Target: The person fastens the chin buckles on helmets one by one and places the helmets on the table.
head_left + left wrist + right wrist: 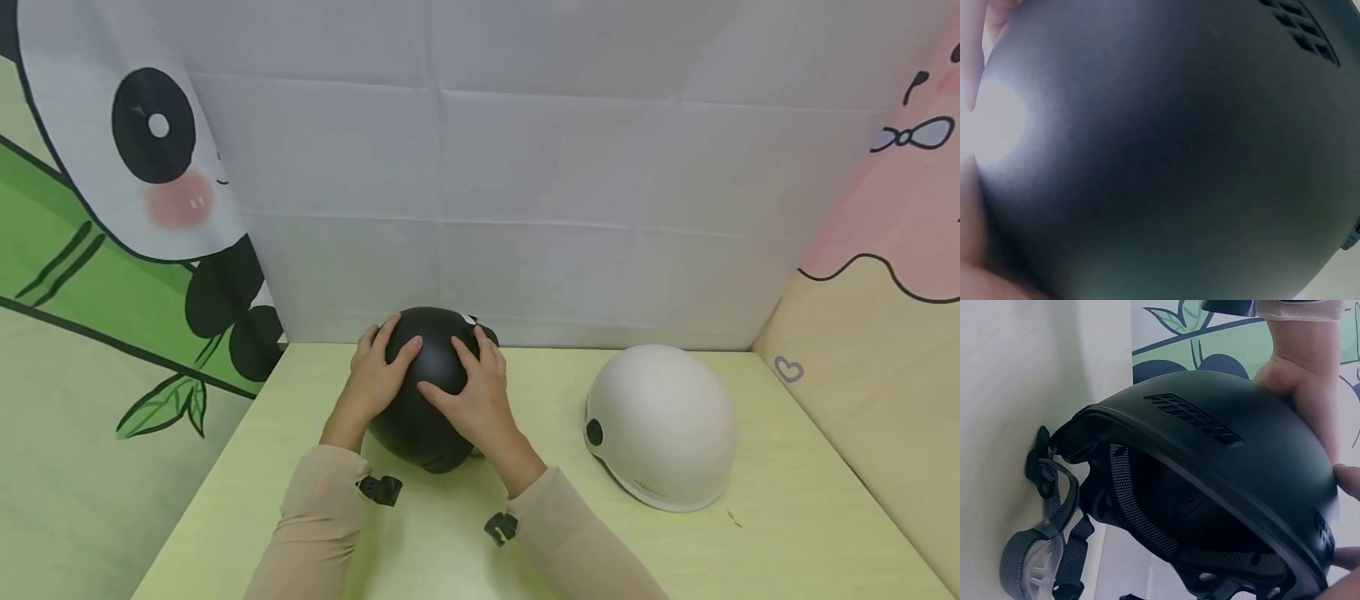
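Both hands hold a black helmet (423,417) over the back left of the table, with fingers spread across its smooth shell. The left hand (373,377) grips its left side and the right hand (480,398) its right side, thumbs towards the middle. In the right wrist view the helmet lies tilted, its hollow inside and grey webbing band (1147,528) showing. A chin strap (1074,553) with a pale cup hangs from it beside the table surface. Dark vent slots (1194,419) mark the shell. The black shell (1166,150) fills most of the left wrist view.
A white helmet (660,425) sits dome up on the right of the pale yellow table (795,517). Behind stands a white cloth backdrop (540,167). Printed cloth walls with cartoon figures flank both sides. A small dark mark (734,519) lies near the white helmet.
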{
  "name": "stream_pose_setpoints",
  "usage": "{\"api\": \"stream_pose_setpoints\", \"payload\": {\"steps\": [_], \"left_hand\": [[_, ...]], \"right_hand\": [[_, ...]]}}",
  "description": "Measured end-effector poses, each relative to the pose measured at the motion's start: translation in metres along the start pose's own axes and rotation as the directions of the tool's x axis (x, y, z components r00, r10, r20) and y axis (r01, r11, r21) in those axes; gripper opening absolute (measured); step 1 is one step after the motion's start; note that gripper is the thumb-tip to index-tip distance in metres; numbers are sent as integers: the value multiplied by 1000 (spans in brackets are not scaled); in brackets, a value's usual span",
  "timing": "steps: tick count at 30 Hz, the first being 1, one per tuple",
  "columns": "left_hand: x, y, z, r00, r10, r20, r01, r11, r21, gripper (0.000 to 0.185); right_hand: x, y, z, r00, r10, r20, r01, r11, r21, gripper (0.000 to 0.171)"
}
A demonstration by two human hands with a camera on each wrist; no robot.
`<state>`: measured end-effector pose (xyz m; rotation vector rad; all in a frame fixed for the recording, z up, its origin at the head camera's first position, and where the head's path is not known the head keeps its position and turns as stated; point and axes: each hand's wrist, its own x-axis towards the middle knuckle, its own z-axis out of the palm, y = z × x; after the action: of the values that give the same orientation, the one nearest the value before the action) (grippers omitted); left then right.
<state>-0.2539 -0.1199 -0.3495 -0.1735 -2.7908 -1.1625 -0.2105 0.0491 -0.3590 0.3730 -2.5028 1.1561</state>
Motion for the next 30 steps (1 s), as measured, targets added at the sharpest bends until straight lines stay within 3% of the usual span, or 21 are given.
{"api": "stream_pose_setpoints", "payload": {"steps": [14,22,30], "left_hand": [[-8,-11,-4,1000,-5,3,5,1000,-8,76],[-9,-18,-9,1000,-8,-9,7,999,-36,74],[-12,-26,-7,1000,5,-23,-8,993,-118,72]], "right_hand": [[-24,10,3,994,91,-52,-82,984,160,90],[-37,6,10,985,169,37,-173,953,248,102],[-42,7,22,970,222,94,-241,913,329,100]]}}
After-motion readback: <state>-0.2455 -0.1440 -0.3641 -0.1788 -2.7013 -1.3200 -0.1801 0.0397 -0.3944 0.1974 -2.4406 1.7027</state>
